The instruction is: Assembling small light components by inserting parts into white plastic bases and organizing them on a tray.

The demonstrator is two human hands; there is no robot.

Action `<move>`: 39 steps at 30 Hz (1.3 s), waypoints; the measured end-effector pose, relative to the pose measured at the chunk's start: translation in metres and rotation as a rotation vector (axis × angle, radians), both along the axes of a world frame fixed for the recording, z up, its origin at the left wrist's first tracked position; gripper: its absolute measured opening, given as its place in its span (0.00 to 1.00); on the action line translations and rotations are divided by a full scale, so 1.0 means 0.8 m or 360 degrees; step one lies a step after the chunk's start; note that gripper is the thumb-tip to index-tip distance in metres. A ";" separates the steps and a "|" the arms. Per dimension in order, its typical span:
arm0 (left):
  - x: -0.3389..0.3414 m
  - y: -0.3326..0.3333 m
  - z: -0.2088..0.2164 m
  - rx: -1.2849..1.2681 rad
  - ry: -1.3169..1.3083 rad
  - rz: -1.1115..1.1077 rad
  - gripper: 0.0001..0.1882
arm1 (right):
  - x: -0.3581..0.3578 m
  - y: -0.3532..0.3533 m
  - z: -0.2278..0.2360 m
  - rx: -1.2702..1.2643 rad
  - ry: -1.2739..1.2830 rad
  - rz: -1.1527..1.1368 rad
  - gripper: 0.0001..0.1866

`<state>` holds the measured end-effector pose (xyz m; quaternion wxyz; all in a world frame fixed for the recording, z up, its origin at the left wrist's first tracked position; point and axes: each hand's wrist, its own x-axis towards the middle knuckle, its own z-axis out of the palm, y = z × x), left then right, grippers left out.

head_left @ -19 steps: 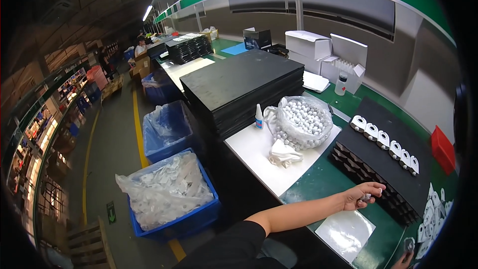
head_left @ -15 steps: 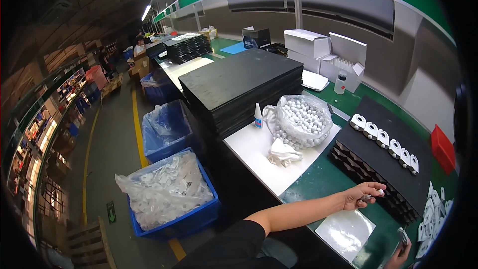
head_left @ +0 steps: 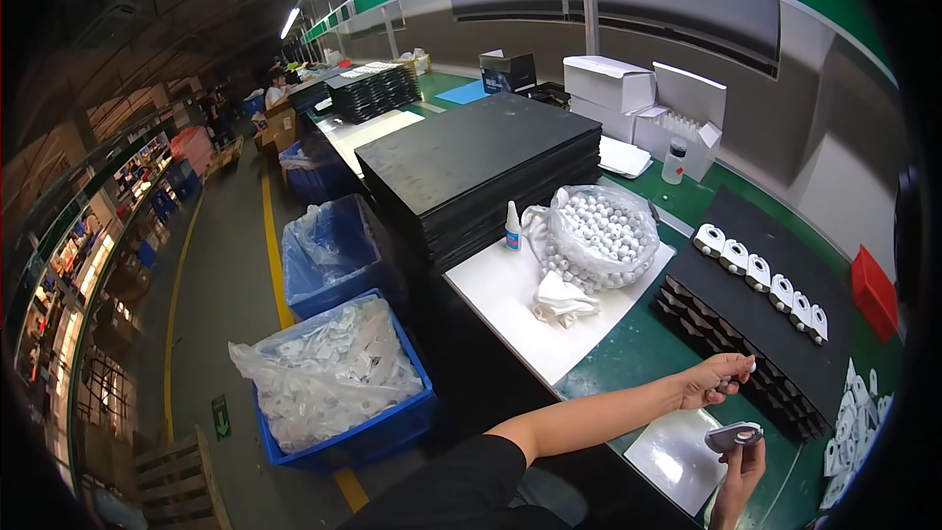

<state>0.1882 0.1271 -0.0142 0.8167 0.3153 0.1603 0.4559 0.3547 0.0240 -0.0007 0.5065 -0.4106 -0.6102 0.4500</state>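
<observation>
My left hand [head_left: 714,383] reaches over the bench beside the edge of the black tray stack [head_left: 731,353], its fingers closed in a pinch. A small white ball [head_left: 752,365] shows at the fingertips, and something else small and whitish sits against the curled fingers. Just below it, my right hand [head_left: 743,479] grips a flat white-and-grey plastic piece [head_left: 726,437] with a rounded end and a hole. On the top tray lies a slanting row of similar white pieces [head_left: 758,273]. To the left stands a clear plastic bag of white balls [head_left: 601,236].
Loose white parts [head_left: 852,432] are heaped at the far right, near a red bin [head_left: 872,292]. A glue bottle [head_left: 512,228] and a white cloth [head_left: 564,300] flank the bag. Behind is a tall black tray stack [head_left: 471,152]. Blue bins [head_left: 343,437] stand left of the bench.
My right hand has come up and left from the lower edge with the plastic piece, nearer my left hand. My left hand has drawn its fingers in slightly.
</observation>
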 end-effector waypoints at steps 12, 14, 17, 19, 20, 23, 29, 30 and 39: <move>-0.003 -0.001 0.001 0.0057 0.0032 -0.0040 0.16 | 0.030 0.018 -0.045 -0.0040 0.0124 -0.0176 0.08; -0.004 -0.002 0.003 0.0044 0.0030 -0.0035 0.16 | 0.032 0.018 -0.046 -0.0007 0.0068 -0.0196 0.09; -0.002 -0.003 0.009 0.0035 0.0038 -0.0036 0.16 | 0.034 0.020 -0.052 0.0069 0.0087 -0.0258 0.09; -0.004 -0.001 0.006 0.0028 0.0054 -0.0025 0.15 | 0.020 0.007 -0.019 0.0085 0.0037 -0.0209 0.09; -0.003 0.000 0.005 0.0010 0.0057 -0.0028 0.13 | 0.017 0.001 -0.006 0.0110 -0.0019 -0.0173 0.09; -0.001 0.001 0.004 -0.0008 0.0063 -0.0024 0.11 | 0.023 0.002 -0.010 0.0038 0.0047 -0.0147 0.10; -0.001 0.003 -0.005 0.0020 0.0022 0.0026 0.11 | 0.021 0.001 -0.013 0.0045 0.0107 -0.0131 0.10; 0.000 0.002 -0.005 0.0044 0.0030 0.0044 0.11 | 0.021 0.000 -0.013 0.0048 0.0111 -0.0128 0.10; -0.006 -0.006 0.006 0.0042 0.0059 0.0046 0.13 | 0.022 0.002 -0.018 -0.0029 0.0107 -0.0124 0.11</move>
